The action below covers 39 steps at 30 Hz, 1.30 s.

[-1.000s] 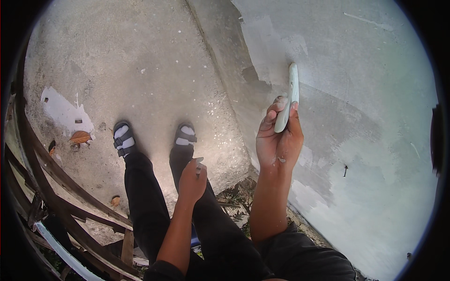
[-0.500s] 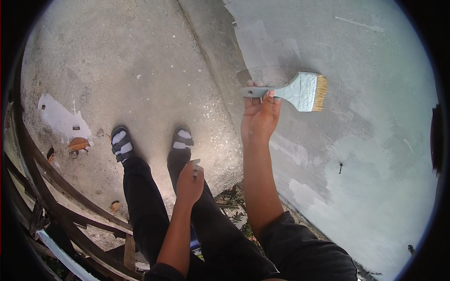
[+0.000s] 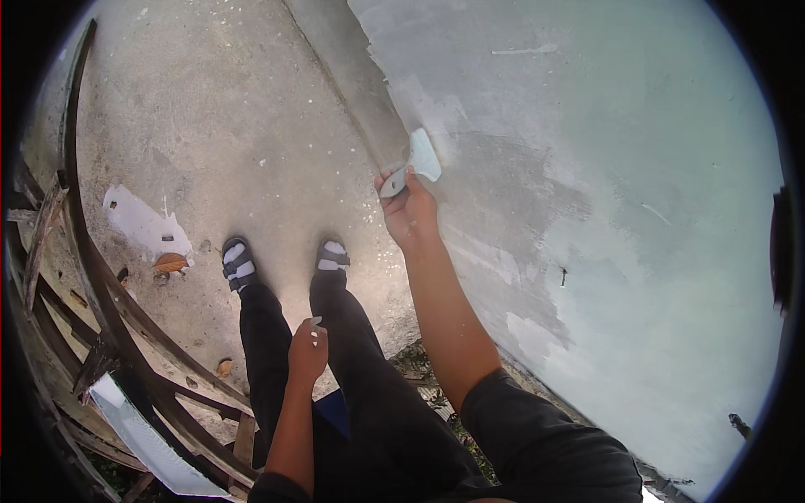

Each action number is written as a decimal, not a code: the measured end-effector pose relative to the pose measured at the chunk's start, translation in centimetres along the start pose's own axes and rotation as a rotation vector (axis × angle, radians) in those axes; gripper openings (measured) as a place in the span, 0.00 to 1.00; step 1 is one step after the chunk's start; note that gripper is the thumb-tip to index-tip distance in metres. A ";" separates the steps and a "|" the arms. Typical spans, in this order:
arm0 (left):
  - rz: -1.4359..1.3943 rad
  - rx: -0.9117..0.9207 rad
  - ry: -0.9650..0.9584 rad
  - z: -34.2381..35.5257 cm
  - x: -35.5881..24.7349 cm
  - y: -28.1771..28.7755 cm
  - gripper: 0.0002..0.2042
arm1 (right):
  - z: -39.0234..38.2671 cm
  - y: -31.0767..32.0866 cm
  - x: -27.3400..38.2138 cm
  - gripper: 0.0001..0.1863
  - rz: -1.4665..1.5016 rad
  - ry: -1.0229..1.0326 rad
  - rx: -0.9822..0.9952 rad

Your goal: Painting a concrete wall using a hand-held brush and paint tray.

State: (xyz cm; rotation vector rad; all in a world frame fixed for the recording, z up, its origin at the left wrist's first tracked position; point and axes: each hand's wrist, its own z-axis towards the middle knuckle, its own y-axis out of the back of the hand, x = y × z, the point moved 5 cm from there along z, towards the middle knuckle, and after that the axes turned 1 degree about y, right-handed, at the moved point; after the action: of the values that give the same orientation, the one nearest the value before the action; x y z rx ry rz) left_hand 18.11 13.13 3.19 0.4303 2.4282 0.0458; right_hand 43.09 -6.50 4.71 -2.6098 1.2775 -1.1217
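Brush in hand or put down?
In hand: the right hand holds the paintbrush by its handle, between thumb and fingers.

The wall [image 3: 679, 251] filling the right side looks smooth and matt where pale paint covers it, with drier, streaky, cement-like grey toward the middle. The floor [image 3: 277, 117] at upper left is rough, gritty concrete, bearing a smooth, flat white patch [image 3: 138, 218]. Near the centre, the brush [image 3: 425, 156] has a smooth grey handle and a head coated in pale paint. Dark, weathered, rough-grained wood makes the timbers [image 3: 109, 323] at left. At lower centre, the trousers [image 3: 381, 390] and sleeve [image 3: 537, 432] are matt dark cloth; the socks [image 3: 241, 261] are soft pale fabric.
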 end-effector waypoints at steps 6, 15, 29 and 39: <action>0.088 -0.072 -0.116 -6.2 -4.0 7.2 0.13 | -12.8 -6.3 10.5 0.10 0.088 0.121 0.022; 0.165 -0.069 -0.150 -15.6 -10.7 19.6 0.14 | -28.0 -6.3 17.7 0.11 -0.054 0.191 0.127; 0.200 -0.081 -0.375 -13.1 -26.3 31.2 0.13 | -35.7 15.3 10.3 0.14 -0.371 -0.146 -0.279; 0.256 0.120 -0.333 -11.2 -41.4 24.8 0.16 | -29.1 33.2 0.0 0.12 -0.619 0.045 -0.728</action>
State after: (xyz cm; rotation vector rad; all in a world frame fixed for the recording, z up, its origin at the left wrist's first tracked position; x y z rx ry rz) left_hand 48.56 24.25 40.67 0.7403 2.0438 -0.0567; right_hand 2.75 -20.55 15.69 -3.7237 1.0394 -0.8560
